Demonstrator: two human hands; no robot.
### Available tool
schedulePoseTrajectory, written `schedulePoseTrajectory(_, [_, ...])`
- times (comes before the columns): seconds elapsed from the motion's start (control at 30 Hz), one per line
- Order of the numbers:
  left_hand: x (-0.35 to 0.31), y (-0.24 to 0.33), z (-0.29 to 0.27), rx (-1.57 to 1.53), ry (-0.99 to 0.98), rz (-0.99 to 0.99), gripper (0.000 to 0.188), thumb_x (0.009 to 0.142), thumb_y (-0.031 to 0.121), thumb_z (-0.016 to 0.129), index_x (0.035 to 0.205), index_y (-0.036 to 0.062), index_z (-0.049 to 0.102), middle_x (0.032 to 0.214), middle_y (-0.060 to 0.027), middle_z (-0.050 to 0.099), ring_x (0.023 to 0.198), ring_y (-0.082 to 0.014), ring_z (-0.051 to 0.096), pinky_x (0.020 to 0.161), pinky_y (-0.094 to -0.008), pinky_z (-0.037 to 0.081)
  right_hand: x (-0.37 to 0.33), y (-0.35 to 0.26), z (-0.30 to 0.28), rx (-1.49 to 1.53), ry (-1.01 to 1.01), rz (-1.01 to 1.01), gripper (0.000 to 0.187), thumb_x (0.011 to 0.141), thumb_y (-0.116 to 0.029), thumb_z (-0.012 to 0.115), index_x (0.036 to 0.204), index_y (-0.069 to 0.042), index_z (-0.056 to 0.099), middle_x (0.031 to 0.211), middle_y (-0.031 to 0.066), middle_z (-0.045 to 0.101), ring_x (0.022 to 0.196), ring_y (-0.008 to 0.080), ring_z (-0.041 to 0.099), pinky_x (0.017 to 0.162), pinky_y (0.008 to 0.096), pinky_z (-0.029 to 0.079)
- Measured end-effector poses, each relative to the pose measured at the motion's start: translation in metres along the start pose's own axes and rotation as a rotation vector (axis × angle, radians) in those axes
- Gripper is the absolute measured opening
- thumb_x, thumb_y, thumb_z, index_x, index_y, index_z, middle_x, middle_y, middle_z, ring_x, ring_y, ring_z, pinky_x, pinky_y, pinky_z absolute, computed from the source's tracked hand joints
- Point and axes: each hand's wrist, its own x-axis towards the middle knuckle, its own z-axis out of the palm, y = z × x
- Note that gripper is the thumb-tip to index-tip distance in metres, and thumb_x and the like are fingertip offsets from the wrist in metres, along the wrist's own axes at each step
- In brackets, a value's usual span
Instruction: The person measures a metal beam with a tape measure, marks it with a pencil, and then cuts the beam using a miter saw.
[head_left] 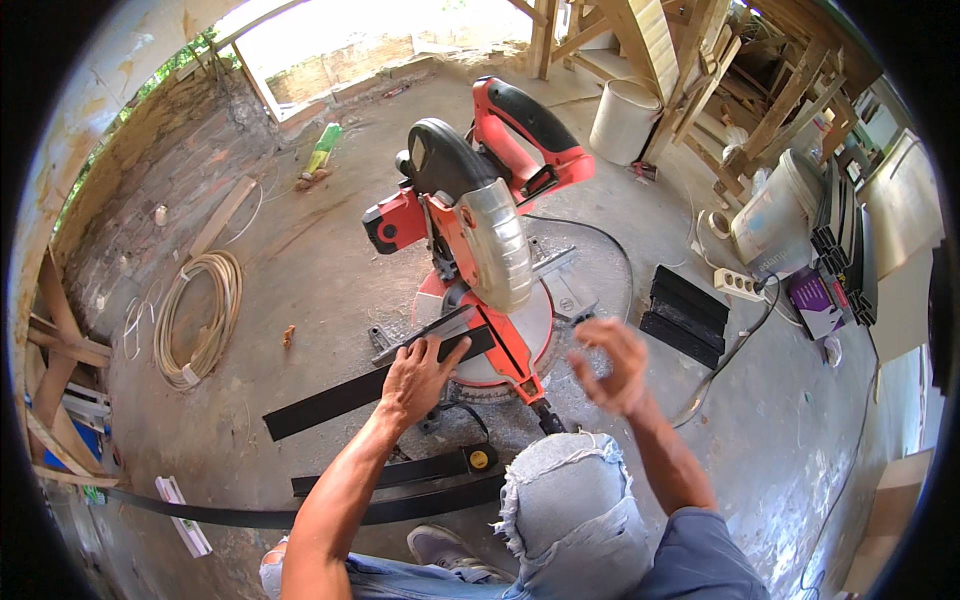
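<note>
Over at the far left, a coil of pale hose (197, 318) lies on the concrete floor (300, 260), well apart from where I work. Nearer me, a long dark strip (200, 512) curves across the floor by my shoe (445, 548), with a shorter black bar (400, 472) just above it, ending at a black and yellow tape measure (480, 459).

Next comes the black profile strip (340, 398), a flat, matte, straight length that runs from the floor up onto the base of the red miter saw (475, 230). My left hand (418, 378) is pressed down flat on it, fingers spread and lying on top, not wrapped around. I judge that I hold it so to keep the strip tight against the saw's fence and steady under the blade guard (497, 245), with my fingers well off the cut line. The saw head is raised, its handle up and away from me.

My right hand (612, 365) is in the air just right of the saw base, blurred, fingers loosely curled and apart, holding nothing that I can see. My knee in torn denim (570, 510) sits below it, since I crouch close.

Farther right, a stack of short black profile pieces (685, 315) lies near a white power strip (738, 285) and white buckets (775, 215).
</note>
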Motion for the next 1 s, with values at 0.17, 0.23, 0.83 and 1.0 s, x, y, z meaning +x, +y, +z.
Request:
schedulePoseTrajectory(0.17, [0.010,0.009,0.030,0.020,0.049,-0.018,0.057,0.092,0.025,0.063,0.146,0.0228,0.047,0.105,-0.0140,0.051,0.095,-0.0295,0.053,0.079,-0.0409,0.045,0.117,-0.024,-0.043,-0.016,0.234,-0.142,0.020,0.082,-0.005,0.073,0.099,0.002,0.067,0.092,0.0142,0.067,0.072,0.0195,0.063,0.064,0.0296,0.051])
schedulePoseTrajectory(0.23, [0.009,0.011,0.034,0.019,-0.072,-0.089,0.054,0.095,0.024,0.059,0.147,0.0204,0.045,0.113,-0.0149,0.052,0.104,-0.0298,0.052,0.084,-0.0401,0.045,0.153,-0.033,-0.044,0.034,0.277,-0.175,0.017,0.085,-0.007,0.070,0.099,0.003,0.067,0.091,0.0140,0.068,0.073,0.0198,0.064,0.066,0.0295,0.052])
schedulePoseTrajectory(0.83, [0.006,0.008,0.048,0.251,-0.107,-0.068,0.064,0.088,0.013,0.054,0.151,0.0107,0.038,0.123,-0.0180,0.052,0.110,-0.0317,0.048,0.098,-0.0426,0.037,0.312,0.007,0.018,-0.282,-0.404,0.315,0.048,0.089,-0.038,0.061,0.098,0.008,0.066,0.092,0.0245,0.070,0.087,0.0298,0.071,0.079,0.0407,0.055])
schedulePoseTrajectory(1.0, [0.006,0.010,0.052,0.238,-0.056,-0.089,0.064,0.089,0.012,0.051,0.151,0.0112,0.037,0.132,-0.0175,0.050,0.119,-0.0326,0.046,0.102,-0.0452,0.035,0.304,0.010,0.017,-0.112,-0.453,0.421,0.040,0.093,-0.031,0.061,0.097,0.009,0.060,0.077,0.0163,0.069,0.059,0.0201,0.069,0.060,0.0344,0.055])
